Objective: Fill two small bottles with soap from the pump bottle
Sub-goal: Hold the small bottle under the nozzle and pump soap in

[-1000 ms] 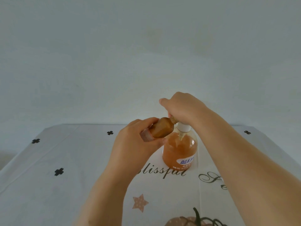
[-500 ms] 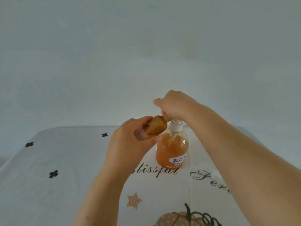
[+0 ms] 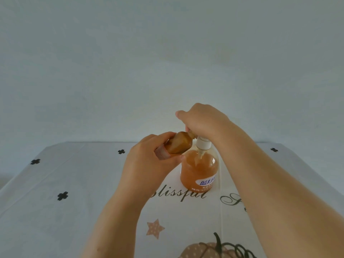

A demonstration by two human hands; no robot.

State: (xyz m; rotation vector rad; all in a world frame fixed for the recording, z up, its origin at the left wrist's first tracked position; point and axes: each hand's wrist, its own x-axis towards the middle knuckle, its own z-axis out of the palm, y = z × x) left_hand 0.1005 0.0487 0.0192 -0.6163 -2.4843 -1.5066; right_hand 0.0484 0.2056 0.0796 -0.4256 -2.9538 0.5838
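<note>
Barely anything shifts from half a second back: the left hand [image 3: 149, 164] keeps its fingers wrapped round the small brown bottle [image 3: 179, 145], tilted, neck up against the pump [image 3: 203, 144]. The right hand [image 3: 202, 121] sits curled over the pump's top, fingers closed on it. The pump bottle [image 3: 199, 170], full of orange soap, stands around the middle of the table [image 3: 74, 202].
</note>
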